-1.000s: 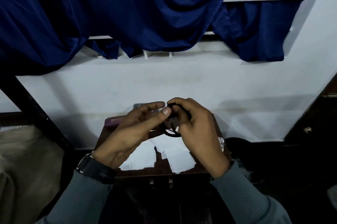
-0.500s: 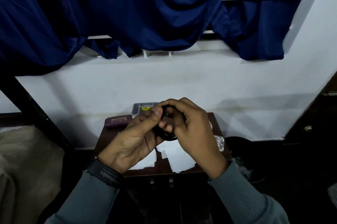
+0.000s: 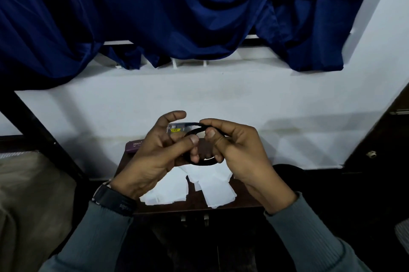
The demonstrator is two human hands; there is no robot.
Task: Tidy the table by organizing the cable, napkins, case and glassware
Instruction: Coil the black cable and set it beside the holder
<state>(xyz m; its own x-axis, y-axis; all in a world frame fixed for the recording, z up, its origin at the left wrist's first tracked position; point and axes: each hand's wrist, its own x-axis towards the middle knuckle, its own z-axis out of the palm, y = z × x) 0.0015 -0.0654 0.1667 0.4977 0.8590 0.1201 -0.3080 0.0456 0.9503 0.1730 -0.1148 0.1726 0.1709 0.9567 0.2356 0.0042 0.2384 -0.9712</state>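
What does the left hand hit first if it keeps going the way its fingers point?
Probably the small clear box at the table's far edge, just beyond the left hand; past it, the white wall. Depth is unclear from one view.

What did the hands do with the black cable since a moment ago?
Both hands stayed on the cable. The left hand opened its fingers upward, and the right hand pulled the loop wider. The napkins stayed on the table.
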